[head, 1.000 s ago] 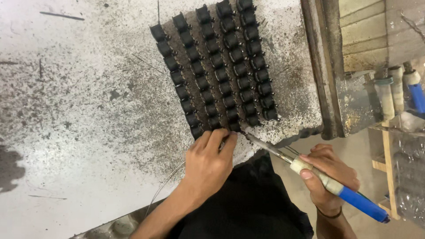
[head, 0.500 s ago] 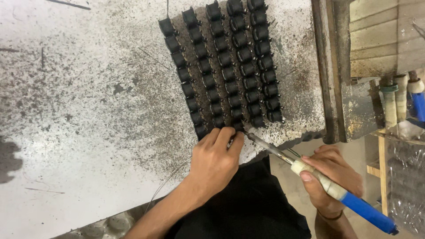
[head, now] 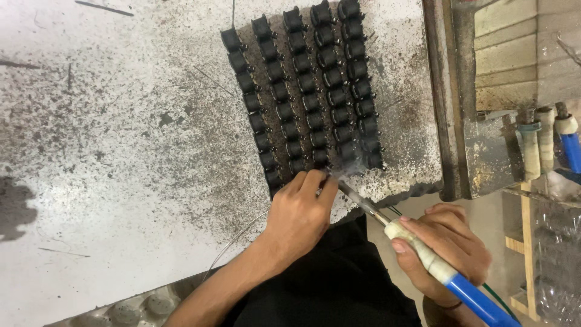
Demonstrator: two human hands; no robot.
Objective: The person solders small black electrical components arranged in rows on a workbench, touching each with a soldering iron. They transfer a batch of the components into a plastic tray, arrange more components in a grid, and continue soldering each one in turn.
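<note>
Several rows of small black bobbin-like parts (head: 308, 91) lie in columns on a worn, speckled white table (head: 121, 133). My left hand (head: 299, 212) rests at the near end of the rows, fingertips pinched on a thin wire at the lowest parts. My right hand (head: 445, 248) grips a soldering iron (head: 423, 251) with a white-taped grip and blue handle. Its metal tip reaches to the near end of the rows, right by my left fingertips, where a faint wisp of smoke shows.
A rusty metal frame (head: 451, 97) borders the table's right edge. Further right stand other blue-and-white tool handles (head: 566, 142) and a wooden rack (head: 526, 242). A thin wire (head: 233, 245) runs off the table's near edge. Dark cloth (head: 339, 284) covers my lap below.
The view has shifted slightly, so the rows sit a little further right and lower. Both hands stay at the near end of the rows with the iron tip in place.
</note>
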